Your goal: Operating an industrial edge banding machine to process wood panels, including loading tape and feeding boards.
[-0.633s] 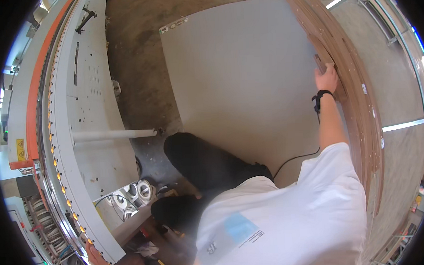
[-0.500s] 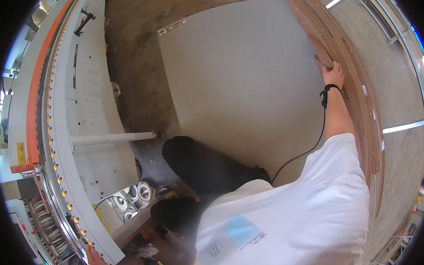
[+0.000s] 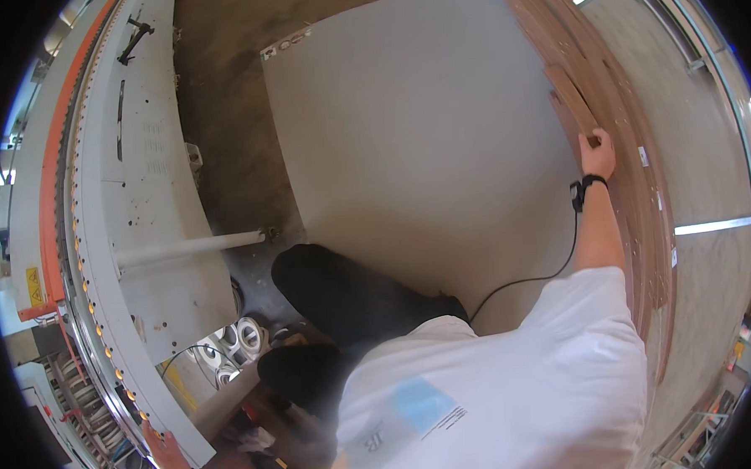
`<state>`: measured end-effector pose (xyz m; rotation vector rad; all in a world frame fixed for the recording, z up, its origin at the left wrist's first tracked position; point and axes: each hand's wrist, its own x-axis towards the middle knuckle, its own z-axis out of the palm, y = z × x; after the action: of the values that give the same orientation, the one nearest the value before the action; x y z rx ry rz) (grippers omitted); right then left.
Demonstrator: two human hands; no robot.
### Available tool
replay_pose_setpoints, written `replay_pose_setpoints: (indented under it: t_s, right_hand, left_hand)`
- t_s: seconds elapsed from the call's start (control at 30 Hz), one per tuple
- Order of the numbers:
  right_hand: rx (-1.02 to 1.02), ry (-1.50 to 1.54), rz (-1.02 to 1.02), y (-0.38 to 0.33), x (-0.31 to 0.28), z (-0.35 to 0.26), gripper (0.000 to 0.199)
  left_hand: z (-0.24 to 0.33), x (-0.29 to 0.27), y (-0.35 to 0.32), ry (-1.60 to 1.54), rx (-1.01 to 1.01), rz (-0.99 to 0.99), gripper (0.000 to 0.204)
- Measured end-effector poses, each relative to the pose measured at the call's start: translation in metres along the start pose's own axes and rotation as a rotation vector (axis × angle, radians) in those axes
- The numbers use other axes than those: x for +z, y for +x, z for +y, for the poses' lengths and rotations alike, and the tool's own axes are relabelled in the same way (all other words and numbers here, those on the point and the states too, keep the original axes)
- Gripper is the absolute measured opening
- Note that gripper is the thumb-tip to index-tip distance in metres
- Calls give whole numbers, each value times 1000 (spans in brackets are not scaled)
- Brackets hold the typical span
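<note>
My right hand (image 3: 600, 154) is at the right, its fingers curled in a pinch at the near end of a brown wooden strip (image 3: 572, 98). The strip lies on a long stack of brown strips (image 3: 633, 173), beside a large grey board (image 3: 421, 123). A black band with a small device (image 3: 577, 195) is on my right wrist, and a black cable (image 3: 524, 278) runs from it. At the lower left, my left hand (image 3: 169, 458) rests with fingers stretched on the edge of a long grey machine (image 3: 155, 269), by its row of yellow rollers.
A white bar (image 3: 192, 249) sticks out from the machine toward my legs. Several white rolls (image 3: 250, 336) lie low beside it. An orange rail (image 3: 55, 190) runs along the machine. Past the strips, a metal strip (image 3: 714, 225) crosses the floor.
My right hand has drawn slightly toward me along the strips, and its fingers have curled at the strip's end. My left hand stays on the machine edge. The whole view has shifted a little.
</note>
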<state>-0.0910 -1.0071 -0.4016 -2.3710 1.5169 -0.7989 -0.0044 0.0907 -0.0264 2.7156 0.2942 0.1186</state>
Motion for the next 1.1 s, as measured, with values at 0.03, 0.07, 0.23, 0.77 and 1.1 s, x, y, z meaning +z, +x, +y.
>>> replay_pose_setpoints:
  t_s: [0.03, 0.07, 0.23, 0.77, 1.1]
  right_hand:
    - [-38, 15, 24, -11, -8, 14, 51]
    - [-32, 9, 26, -22, -14, 27, 51]
    - [-12, -126, 273, -65, -28, 73, 60]
    - [955, 862, -177, -39, 38, 34, 98]
    - [362, 195, -571, 23, 25, -29, 129]
  left_hand:
    - [-1, 4, 1, -3, 26, 0, 62]
    - [-3, 7, 0, 124, 78, 34, 60]
    - [-9, 3, 13, 69, 77, -45, 60]
    - [2, 17, 19, 164, 92, 12, 65]
    - [15, 20, 15, 203, 114, -2, 69]
